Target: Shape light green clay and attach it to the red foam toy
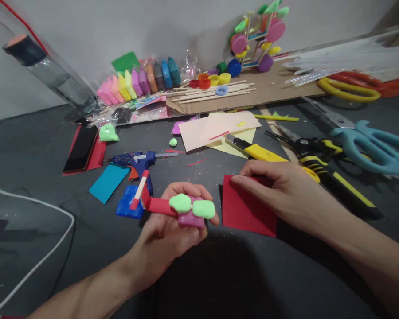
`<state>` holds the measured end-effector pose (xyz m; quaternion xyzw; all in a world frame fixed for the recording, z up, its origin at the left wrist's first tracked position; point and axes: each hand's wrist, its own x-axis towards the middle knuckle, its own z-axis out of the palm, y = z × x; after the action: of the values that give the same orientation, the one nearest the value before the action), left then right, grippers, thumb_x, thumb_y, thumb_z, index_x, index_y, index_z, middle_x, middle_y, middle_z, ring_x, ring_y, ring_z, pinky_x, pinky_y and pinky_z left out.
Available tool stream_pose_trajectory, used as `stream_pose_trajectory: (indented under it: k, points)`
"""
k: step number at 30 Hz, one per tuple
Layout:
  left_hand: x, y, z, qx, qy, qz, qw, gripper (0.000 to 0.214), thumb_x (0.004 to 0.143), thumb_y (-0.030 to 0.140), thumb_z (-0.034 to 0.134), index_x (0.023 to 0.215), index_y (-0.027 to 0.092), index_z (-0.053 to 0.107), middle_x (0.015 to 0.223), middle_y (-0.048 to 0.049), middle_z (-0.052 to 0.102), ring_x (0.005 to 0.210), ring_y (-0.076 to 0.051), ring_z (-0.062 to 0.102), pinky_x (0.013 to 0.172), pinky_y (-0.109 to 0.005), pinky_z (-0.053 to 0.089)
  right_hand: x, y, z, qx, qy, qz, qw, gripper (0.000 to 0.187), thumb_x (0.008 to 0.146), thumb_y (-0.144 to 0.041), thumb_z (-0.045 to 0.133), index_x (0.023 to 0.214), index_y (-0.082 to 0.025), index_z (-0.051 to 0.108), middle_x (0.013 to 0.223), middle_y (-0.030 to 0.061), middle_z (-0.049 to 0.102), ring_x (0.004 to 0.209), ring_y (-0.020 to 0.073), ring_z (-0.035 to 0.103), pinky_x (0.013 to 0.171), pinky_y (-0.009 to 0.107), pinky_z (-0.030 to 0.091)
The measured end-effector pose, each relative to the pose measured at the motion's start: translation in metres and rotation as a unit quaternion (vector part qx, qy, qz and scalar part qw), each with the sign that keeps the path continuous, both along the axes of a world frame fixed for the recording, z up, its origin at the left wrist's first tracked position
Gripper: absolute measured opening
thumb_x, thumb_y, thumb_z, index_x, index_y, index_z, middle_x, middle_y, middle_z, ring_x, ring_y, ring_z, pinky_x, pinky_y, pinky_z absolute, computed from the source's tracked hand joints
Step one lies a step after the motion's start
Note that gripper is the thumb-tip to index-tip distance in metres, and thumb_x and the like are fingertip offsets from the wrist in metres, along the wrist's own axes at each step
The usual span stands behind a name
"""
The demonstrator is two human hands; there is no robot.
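The left hand [173,239] and right hand [286,188] are bare, with slender fingers [252,167] rounded at the tips; the left forearm [99,281] and right forearm [349,243], also bare, broaden toward the near left and near right edges

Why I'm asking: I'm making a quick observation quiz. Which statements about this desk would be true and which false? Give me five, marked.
1. The left hand holds a pink block with light-green pieces on it. True.

2. The right hand is holding the blue glue gun. False: that hand touches a red sheet, and the glue gun lies on the table.

3. The dark phone lies underneath a red card. False: it lies on top of it.

4. The clear bottle has a dark cap. True.

5. The scissors with light-blue handles lie to the left of both hands. False: they lie at the right.
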<state>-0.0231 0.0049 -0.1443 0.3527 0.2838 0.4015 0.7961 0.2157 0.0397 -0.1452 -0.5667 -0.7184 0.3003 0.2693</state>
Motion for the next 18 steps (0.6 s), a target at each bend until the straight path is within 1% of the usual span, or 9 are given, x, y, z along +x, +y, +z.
stream_pose_trajectory:
  k: [2,4,5,7,10,12,14,15,18]
  points:
    - [-0.002,-0.001,-0.005,0.032,0.027,0.001,0.999,0.028,0.091,0.021,0.072,0.114,0.029,0.059,0.118,-0.0048,0.058,0.096,-0.015,0.060,0.065,-0.019,0.045,0.001,0.000,-0.003,0.129,-0.085,0.006,0.988,0.026,0.099,-0.039,0.057,0.088,-0.020,0.070,0.081,0.0061,0.070,0.072,0.0201,0.063,0.063,0.032,0.049]
    - [-0.004,-0.002,-0.011,0.063,0.059,-0.003,0.996,0.029,0.094,0.027,0.070,0.119,0.029,0.057,0.121,-0.0067,0.060,0.090,-0.015,0.057,0.062,-0.022,0.042,-0.001,-0.005,-0.002,0.230,-0.098,0.015,0.968,0.017,0.100,-0.032,0.058,0.102,-0.019,0.070,0.098,0.0090,0.071,0.088,0.0229,0.068,0.077,0.036,0.054]
    - [-0.005,-0.002,-0.012,0.074,0.069,-0.010,0.995,0.029,0.095,0.030,0.068,0.121,0.029,0.057,0.122,-0.0070,0.061,0.085,-0.014,0.056,0.061,-0.023,0.042,-0.003,-0.009,0.001,0.257,-0.082,0.026,0.963,0.016,0.101,-0.029,0.058,0.107,-0.020,0.069,0.103,0.0090,0.071,0.092,0.0224,0.068,0.081,0.036,0.055]
    - [-0.005,-0.003,-0.013,0.083,0.076,-0.021,0.993,0.029,0.097,0.033,0.066,0.124,0.030,0.057,0.120,-0.0059,0.063,0.078,-0.012,0.053,0.062,-0.023,0.042,-0.009,-0.018,0.008,0.274,-0.039,0.059,0.959,0.016,0.102,-0.029,0.058,0.114,-0.022,0.067,0.106,0.0076,0.070,0.094,0.0195,0.069,0.082,0.032,0.057]
    - [-0.001,-0.004,-0.008,0.055,0.082,-0.036,0.994,0.028,0.096,0.031,0.068,0.122,0.031,0.058,0.106,-0.0017,0.064,0.076,-0.010,0.052,0.064,-0.022,0.042,-0.016,-0.028,0.017,0.278,-0.018,0.114,0.954,0.021,0.101,-0.032,0.062,0.119,-0.022,0.064,0.109,0.0080,0.070,0.096,0.0183,0.069,0.081,0.030,0.058]
    - [0.002,-0.005,-0.003,0.033,0.085,-0.050,0.995,0.023,0.094,0.030,0.071,0.114,0.029,0.060,0.092,0.0009,0.059,0.076,-0.011,0.050,0.066,-0.022,0.043,-0.020,-0.030,0.019,0.283,-0.027,0.139,0.949,0.023,0.101,-0.031,0.062,0.121,-0.021,0.064,0.109,0.0087,0.071,0.096,0.0185,0.068,0.081,0.031,0.057]
    - [0.005,-0.006,0.001,0.031,0.085,-0.065,0.994,0.013,0.094,0.030,0.070,0.101,0.025,0.061,0.084,0.0020,0.053,0.073,-0.011,0.046,0.065,-0.024,0.042,-0.022,-0.030,0.019,0.291,-0.037,0.156,0.943,0.022,0.101,-0.028,0.060,0.121,-0.018,0.064,0.107,0.0093,0.071,0.095,0.0179,0.067,0.082,0.031,0.056]
    - [0.006,-0.006,0.002,0.036,0.088,-0.073,0.993,0.011,0.094,0.030,0.069,0.095,0.023,0.061,0.081,0.0021,0.050,0.072,-0.011,0.043,0.064,-0.024,0.041,-0.022,-0.030,0.019,0.296,-0.038,0.161,0.941,0.021,0.101,-0.026,0.060,0.120,-0.017,0.064,0.105,0.0090,0.071,0.093,0.0173,0.066,0.082,0.030,0.056]
    - [0.005,-0.005,0.003,0.051,0.119,-0.102,0.986,0.021,0.095,0.037,0.067,0.086,0.021,0.058,0.075,0.0022,0.044,0.066,-0.011,0.035,0.057,-0.025,0.033,-0.022,-0.027,0.020,0.307,-0.046,0.173,0.935,0.018,0.101,-0.023,0.061,0.117,-0.016,0.064,0.099,0.0068,0.071,0.088,0.0154,0.065,0.080,0.028,0.055]
